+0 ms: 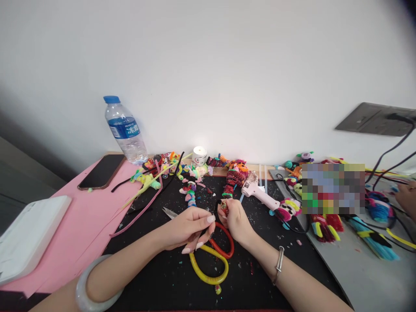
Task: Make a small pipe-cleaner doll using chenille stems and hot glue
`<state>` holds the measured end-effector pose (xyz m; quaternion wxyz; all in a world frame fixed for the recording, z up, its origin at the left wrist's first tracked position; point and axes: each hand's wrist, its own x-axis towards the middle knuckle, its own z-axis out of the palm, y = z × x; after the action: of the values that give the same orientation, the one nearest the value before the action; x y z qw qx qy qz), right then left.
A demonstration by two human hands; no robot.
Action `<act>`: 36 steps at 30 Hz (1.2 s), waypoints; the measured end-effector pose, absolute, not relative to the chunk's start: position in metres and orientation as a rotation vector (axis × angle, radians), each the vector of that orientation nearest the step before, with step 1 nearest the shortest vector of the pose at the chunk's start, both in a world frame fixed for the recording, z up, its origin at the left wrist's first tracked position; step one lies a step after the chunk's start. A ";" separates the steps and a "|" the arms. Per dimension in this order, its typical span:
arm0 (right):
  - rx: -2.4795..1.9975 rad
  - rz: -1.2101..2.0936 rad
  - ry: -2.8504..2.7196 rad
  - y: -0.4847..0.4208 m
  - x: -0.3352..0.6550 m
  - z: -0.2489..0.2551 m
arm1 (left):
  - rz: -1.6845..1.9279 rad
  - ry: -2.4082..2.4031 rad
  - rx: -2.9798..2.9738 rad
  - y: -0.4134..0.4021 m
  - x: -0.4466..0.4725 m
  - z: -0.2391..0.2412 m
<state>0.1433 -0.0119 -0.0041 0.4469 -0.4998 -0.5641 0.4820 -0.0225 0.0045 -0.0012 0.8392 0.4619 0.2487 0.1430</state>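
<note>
My left hand (190, 229) is closed, thumb and forefinger pinched together. What they hold, if anything, is too small to make out; a speck of black shows by the fingertips. Close on its right, my right hand (236, 221) is closed around a small reddish fuzzy piece (223, 208) with a dark tip, mostly hidden by the fingers. Under both hands lie scissors (208, 277) with one yellow and one red handle loop, blades pointing left. A pale pink glue gun (263, 197) rests just beyond my right hand.
A black mat (156, 277) with scraps covers the table. Pipe-cleaner figures (234, 177) line the back by a small white pot (199, 157). At left are a water bottle (125, 130), a phone (101, 172) and a white box (30, 238). Another person's hand (406, 196) shows at right.
</note>
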 end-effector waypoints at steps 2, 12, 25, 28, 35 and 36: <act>-1.238 1.199 -1.397 -0.012 0.143 -0.004 | 0.301 0.524 0.975 0.005 -0.023 -0.001; -1.232 1.233 -1.402 -0.010 0.147 -0.014 | 0.312 0.507 0.966 0.004 -0.022 -0.002; -1.288 1.122 -1.505 -0.011 0.146 -0.003 | 0.321 0.512 0.973 0.004 -0.022 -0.001; -1.288 1.146 -1.482 -0.011 0.146 -0.005 | 0.314 0.516 0.972 0.004 -0.022 0.000; -1.270 1.172 -1.480 -0.011 0.147 -0.009 | 0.309 0.519 0.971 0.004 -0.022 0.000; -1.272 1.166 -1.487 -0.012 0.147 -0.008 | 0.307 0.521 0.974 0.004 -0.022 0.000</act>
<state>0.1472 -0.0117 -0.0080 0.4185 -0.5070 -0.5929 0.4650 -0.0220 0.0040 0.0000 0.8401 0.4609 0.2464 0.1452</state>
